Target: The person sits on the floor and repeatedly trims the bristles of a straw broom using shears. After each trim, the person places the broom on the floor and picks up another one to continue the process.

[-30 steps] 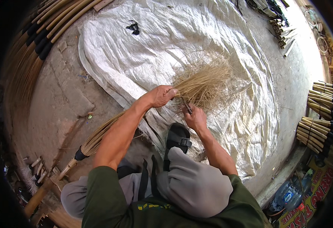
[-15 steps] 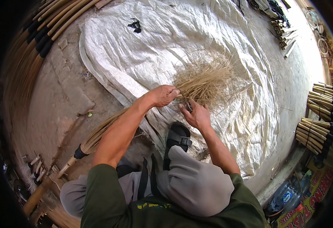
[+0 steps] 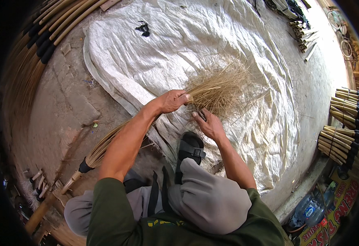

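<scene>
Dry tan broom bristles lie heaped and tangled on a wrinkled white woven sheet. My left hand is closed around the near end of a bunch of these bristles, whose strands fan out to the right into the heap. Just below it, my right hand is at the near edge of the heap. Its thumb and forefinger are apart, and nothing shows between them; its other fingers are partly hidden. Beneath my left forearm lies a broom with a black binding and a pale handle, its bristle tips covered by the arm.
Finished brooms are stacked at the far left. Tied bundles of handles stand on the right, near a clear blue water bottle. More pale sticks lie at the far right. A black scrap rests on the sheet.
My right hand has drawn slightly away from the bristles and sits a little lower. My left hand keeps its hold on the bunch, nearly in the same place.
</scene>
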Demonstrator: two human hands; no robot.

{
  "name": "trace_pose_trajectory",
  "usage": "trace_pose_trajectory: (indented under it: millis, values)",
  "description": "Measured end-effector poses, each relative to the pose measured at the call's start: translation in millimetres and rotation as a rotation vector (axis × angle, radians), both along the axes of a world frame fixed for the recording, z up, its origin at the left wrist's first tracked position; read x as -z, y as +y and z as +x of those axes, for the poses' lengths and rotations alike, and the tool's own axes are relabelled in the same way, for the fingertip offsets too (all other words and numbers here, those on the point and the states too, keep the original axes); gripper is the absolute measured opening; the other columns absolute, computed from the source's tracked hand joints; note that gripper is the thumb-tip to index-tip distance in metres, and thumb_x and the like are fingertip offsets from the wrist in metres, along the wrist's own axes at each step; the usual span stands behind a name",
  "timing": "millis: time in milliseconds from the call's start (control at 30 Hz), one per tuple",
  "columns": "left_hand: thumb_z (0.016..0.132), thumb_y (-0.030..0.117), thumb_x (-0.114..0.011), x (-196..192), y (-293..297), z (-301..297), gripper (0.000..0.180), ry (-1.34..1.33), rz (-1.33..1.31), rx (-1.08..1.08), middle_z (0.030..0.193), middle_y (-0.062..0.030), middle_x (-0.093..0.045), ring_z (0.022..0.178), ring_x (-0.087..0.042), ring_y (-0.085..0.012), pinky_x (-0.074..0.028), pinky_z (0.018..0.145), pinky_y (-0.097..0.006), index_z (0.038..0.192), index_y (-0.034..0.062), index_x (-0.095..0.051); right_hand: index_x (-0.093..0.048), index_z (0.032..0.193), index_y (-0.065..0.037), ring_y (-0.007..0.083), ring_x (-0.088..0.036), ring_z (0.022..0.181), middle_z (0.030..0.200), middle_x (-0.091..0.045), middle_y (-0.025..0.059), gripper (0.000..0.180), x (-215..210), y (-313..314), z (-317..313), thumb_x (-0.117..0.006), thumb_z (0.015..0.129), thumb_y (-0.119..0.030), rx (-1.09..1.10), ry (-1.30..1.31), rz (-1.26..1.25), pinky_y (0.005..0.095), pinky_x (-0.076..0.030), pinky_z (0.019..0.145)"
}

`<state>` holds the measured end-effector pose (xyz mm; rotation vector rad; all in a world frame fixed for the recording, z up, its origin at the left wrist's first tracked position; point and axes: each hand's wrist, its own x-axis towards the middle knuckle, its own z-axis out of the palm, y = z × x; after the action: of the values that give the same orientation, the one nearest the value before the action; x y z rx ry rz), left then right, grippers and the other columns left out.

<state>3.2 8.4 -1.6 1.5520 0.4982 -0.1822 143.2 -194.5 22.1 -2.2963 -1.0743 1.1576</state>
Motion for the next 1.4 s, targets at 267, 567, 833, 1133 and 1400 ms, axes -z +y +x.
trace_pose_trajectory:
  millis: [267,567,833,1133,1400]
  values:
    - [0.109,0.045,-0.048,-12.6,2.1,0.9,0.049,0.065,0.028,0.038,0.073,0.0037,-0.052,0.072,-0.045,-0.0082,-0.041,0.064,-0.029,0.100,0.0013,-0.068,-0.064,0.105,-0.003,0.0475,-0.066,0.097,0.095,-0.070,0.0264,0.064,-7.9,2.9,1.1,-0.053,0.096,-0.065,0.035,0.050,0.021,0.0527,-0.049,0.086]
    - [0.110,0.041,-0.048,3.8,-7.6,1.5,0.047,0.040,0.040,0.057,0.076,0.0038,-0.054,0.075,-0.047,-0.0088,-0.043,0.068,-0.031,0.106,-0.0007,-0.069,-0.066,0.103,-0.007,0.0456,-0.067,0.092,0.087,-0.071,0.0219,0.053,-15.0,12.3,5.6,-0.057,0.096,-0.059,-0.068,-0.163,-0.082,0.0543,-0.050,0.081]
    - [0.108,0.046,-0.049,-14.2,-1.0,1.1,0.048,0.042,-0.049,0.031,0.068,0.0057,-0.045,0.065,-0.041,-0.0067,-0.036,0.057,-0.029,0.100,0.0030,-0.069,-0.063,0.099,-0.006,0.0469,-0.066,0.089,0.087,-0.069,0.0238,0.054,0.8,-0.4,0.0,-0.058,0.096,-0.059,0.062,0.026,-0.003,0.0545,-0.049,0.079]
    - [0.110,0.042,-0.048,0.2,-5.1,2.8,0.044,0.102,-0.050,0.106,0.076,0.0047,-0.052,0.073,-0.045,-0.0080,-0.041,0.065,-0.029,0.100,0.0027,-0.067,-0.064,0.100,-0.006,0.0467,-0.066,0.089,0.088,-0.070,0.0222,0.052,-9.0,12.0,3.9,-0.059,0.096,-0.057,-0.102,-0.175,0.049,0.0542,-0.048,0.079]
    - [0.110,0.046,-0.040,9.3,-10.3,-1.5,0.054,0.046,0.095,-0.046,0.098,-0.0085,-0.066,0.093,-0.057,-0.0190,-0.048,0.091,-0.035,0.110,-0.0025,-0.064,-0.062,0.100,-0.002,0.0452,-0.065,0.090,0.088,-0.068,0.0238,0.057,4.7,2.3,5.0,-0.060,0.095,-0.059,0.088,0.066,-0.082,0.0515,-0.048,0.078]
